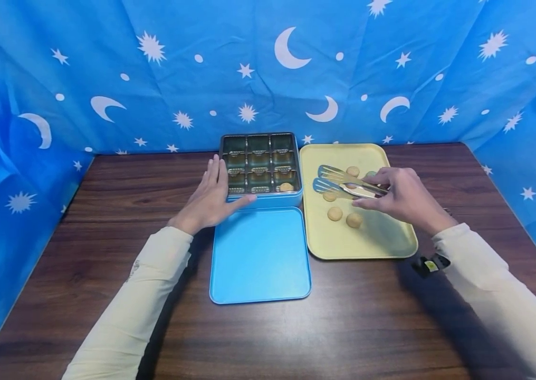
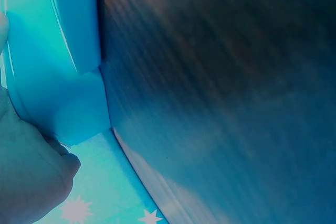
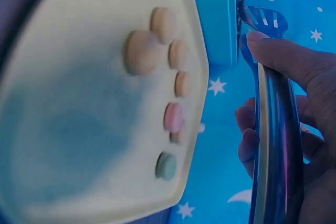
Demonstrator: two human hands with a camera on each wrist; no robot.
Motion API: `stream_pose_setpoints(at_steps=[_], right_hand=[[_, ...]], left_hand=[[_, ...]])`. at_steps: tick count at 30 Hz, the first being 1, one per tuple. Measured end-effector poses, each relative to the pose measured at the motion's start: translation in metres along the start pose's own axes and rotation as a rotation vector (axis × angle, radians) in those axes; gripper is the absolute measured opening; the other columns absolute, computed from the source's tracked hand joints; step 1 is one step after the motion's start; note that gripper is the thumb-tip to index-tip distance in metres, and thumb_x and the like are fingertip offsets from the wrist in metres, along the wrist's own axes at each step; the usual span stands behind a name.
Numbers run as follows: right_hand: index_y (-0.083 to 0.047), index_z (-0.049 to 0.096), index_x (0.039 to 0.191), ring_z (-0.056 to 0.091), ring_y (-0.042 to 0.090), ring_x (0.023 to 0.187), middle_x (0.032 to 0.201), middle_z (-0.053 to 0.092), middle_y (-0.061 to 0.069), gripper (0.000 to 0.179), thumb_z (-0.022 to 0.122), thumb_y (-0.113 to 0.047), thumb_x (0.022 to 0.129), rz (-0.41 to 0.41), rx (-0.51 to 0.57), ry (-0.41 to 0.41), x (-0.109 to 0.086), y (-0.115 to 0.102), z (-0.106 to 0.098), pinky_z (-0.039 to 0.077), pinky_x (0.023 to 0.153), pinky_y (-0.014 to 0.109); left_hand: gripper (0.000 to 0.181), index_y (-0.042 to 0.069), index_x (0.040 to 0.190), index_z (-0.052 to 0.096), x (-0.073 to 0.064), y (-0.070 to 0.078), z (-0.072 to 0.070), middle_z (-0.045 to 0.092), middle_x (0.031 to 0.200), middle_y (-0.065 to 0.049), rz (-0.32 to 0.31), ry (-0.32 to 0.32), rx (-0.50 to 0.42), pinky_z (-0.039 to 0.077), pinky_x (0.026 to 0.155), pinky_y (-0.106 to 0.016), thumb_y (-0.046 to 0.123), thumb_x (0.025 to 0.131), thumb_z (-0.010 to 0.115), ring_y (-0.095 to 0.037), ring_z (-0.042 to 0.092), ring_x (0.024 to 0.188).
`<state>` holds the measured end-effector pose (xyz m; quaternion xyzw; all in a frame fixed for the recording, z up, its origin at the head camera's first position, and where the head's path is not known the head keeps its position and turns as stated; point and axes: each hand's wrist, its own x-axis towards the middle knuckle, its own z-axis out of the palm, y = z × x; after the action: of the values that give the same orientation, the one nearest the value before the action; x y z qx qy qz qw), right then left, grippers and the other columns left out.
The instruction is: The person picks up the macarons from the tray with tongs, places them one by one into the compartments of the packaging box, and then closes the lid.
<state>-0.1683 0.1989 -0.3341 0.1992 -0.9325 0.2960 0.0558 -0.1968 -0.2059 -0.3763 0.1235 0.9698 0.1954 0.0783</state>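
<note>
By the bench's (image 1: pixel 268 338) back edge, my spread left hand (image 1: pixel 208 198) touches a square blue tin (image 1: pixel 277 200); my right hand (image 1: pixel 405 198) pinches silver metal tongs (image 1: pixel 355 190).

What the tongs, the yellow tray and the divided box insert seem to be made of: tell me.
Tongs: probably metal, polished, as bright reflective streaks run along their length.
Yellow tray: likely plastic, fairly matte, with even colour and a smooth, rounded rim; coated metal remains possible.
Divided box insert: probably thin plastic, glossy, with crisp highlights along the compartment edges.
</note>
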Motion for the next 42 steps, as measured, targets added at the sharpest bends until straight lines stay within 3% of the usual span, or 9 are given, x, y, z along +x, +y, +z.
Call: stream_pose_setpoints(at_steps=[6,12,19,27,42], right_hand=[[0.005,0.075,0.115,0.048,0.017,0.062,0.085,0.070,0.011,0.053,0.090,-0.030,0.078,-0.009,-0.013,0.021,-0.024,0.012,-0.005,0.035,0.049,0.025],[0.002,0.077,0.111,0.047,0.014,0.059,0.075,0.062,0.002,0.049,0.092,-0.028,0.076,0.007,-0.038,0.032,-0.042,0.020,-0.005,0.037,0.049,0.025],[0.005,0.076,0.111,0.048,0.013,0.059,0.077,0.063,0.003,0.050,0.091,-0.029,0.077,-0.007,-0.040,0.012,-0.059,0.026,-0.003,0.038,0.049,0.025],[0.005,0.076,0.110,0.047,0.015,0.062,0.073,0.060,0.002,0.052,0.092,-0.031,0.076,0.026,-0.070,0.005,-0.069,0.032,0.001,0.038,0.051,0.025],[0.004,0.077,0.110,0.047,0.016,0.063,0.071,0.057,0.000,0.052,0.092,-0.033,0.076,0.087,-0.064,-0.006,-0.075,0.039,0.006,0.038,0.052,0.025]], left_hand=[[0.121,0.000,0.158,-0.013,-0.001,-0.001,-0.001,-0.024,0.165,-0.015,0.007,0.005,0.009,-0.002,0.124,-0.047,0.082,0.089,0.043,-0.023,-0.024,0.150],[0.121,0.000,0.158,-0.013,-0.002,-0.001,0.000,-0.026,0.164,-0.013,0.001,0.005,0.017,-0.001,0.124,-0.047,0.082,0.090,0.043,-0.027,-0.022,0.152],[0.120,0.000,0.158,-0.013,-0.004,-0.002,-0.001,-0.028,0.164,-0.011,-0.005,0.007,0.009,0.001,0.123,-0.050,0.081,0.090,0.043,-0.028,-0.022,0.152],[0.120,0.000,0.159,-0.012,-0.002,0.000,-0.002,-0.024,0.165,-0.015,0.002,0.011,0.016,0.001,0.123,-0.050,0.081,0.090,0.043,-0.029,-0.020,0.152],[0.121,0.001,0.159,-0.014,0.000,0.000,0.001,-0.027,0.164,-0.011,-0.004,0.008,0.013,0.000,0.123,-0.050,0.083,0.089,0.042,-0.029,-0.020,0.152]])
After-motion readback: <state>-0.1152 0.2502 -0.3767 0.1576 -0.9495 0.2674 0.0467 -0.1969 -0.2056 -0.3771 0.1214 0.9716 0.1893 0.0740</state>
